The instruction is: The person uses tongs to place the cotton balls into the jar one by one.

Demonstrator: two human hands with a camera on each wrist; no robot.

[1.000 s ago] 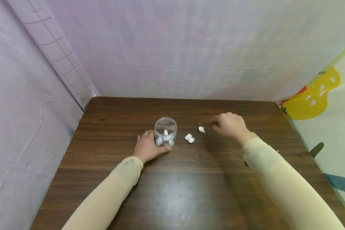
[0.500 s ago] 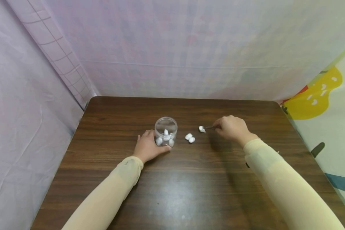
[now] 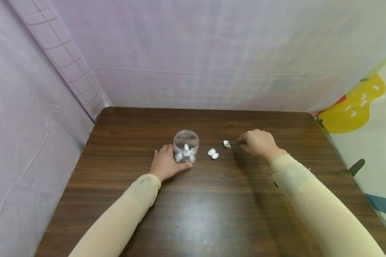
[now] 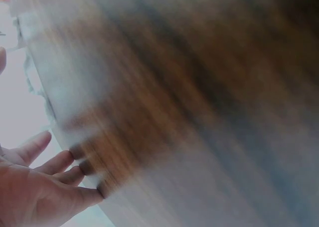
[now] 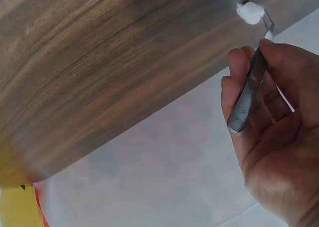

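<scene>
A clear round jar (image 3: 197, 145) with several cotton balls (image 3: 187, 152) inside stands mid-table. My left hand (image 3: 165, 164) holds its left side, thumb across the front. The left wrist view shows that hand's fingertips at the table, the jar not discernible. Between thumb and fingers, my right hand (image 3: 258, 143) grips metal tweezers (image 5: 248, 95), their tips pointing left. At those tips is a single cotton ball (image 3: 226, 144), low at the table; whether it touches the wood I cannot tell. Two more cotton balls (image 3: 213, 154) lie together between it and the jar.
The dark wooden table (image 3: 141, 214) has its far edge against a pale patterned curtain (image 3: 193, 53). Another pale cloth (image 3: 25, 125) hangs on the left. To the right is a cloth with a yellow shape (image 3: 350, 110).
The tweezers have moved down from just behind the nearest cotton ball onto it, their tips now meeting it. My left hand and the jar stay in place.
</scene>
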